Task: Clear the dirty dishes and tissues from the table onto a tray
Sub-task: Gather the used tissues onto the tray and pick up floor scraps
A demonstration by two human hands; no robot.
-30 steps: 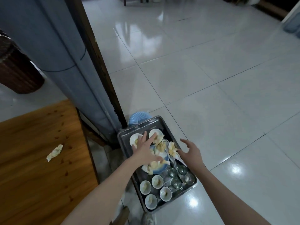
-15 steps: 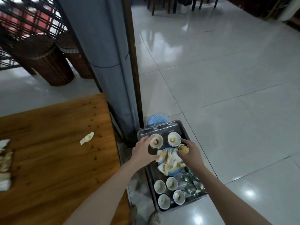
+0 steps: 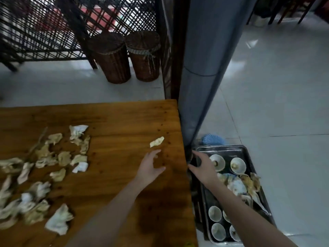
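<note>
We've turned from the tray (image 3: 231, 147) back to the counter (image 3: 115, 118): our left hand (image 3: 151, 168), spread and empty, now nears the lone tissue (image 3: 156, 141); the right hand (image 3: 204, 168), also spread, hangs above the tray.

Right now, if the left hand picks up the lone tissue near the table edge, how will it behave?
The lone tissue looks crumpled and thin, so probably light and floppy. Lying flat on the table, it should slide, not roll, if pushed.
</note>
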